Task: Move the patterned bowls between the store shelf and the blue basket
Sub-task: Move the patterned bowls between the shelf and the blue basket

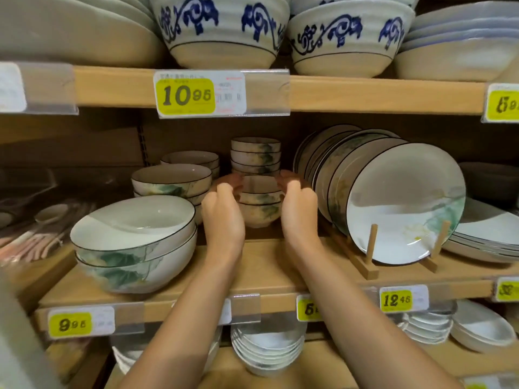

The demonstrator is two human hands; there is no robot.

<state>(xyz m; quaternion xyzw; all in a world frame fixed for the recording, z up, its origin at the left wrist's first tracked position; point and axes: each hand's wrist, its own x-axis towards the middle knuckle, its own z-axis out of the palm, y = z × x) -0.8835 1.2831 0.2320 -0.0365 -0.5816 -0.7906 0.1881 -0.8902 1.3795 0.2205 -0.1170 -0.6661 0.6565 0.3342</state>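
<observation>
A: Setting?
B: Store aisle, wooden shelf [266,270] at mid height, with more boards above and below. Yellow price tags [186,95] were clipped along the front edges. Big blue-scrolled bowls [224,29] sat on the board above and white dishes [266,349] on the one below.

A: What else was on the middle board?
B: Two large nested bowls [132,248] at the left front. Plates [404,203] stood on edge in a wooden rack [370,262] at the right. All carried the same green leaf wash and dark rim.

A: And the task's piece?
B: A short stack of small bowls [261,203], three deep, stood on the shelf midway back, between the large bowls and the plates. They were cream, with a thin black rim and green and yellow leaf smudges on the sides. A taller stack [255,155] stood just behind.

A: Hands?
B: The left hand [222,217] and right hand [299,211] flanked the short stack, with fingers curled round the top bowl from either side. The fingertips were blurred.
</observation>
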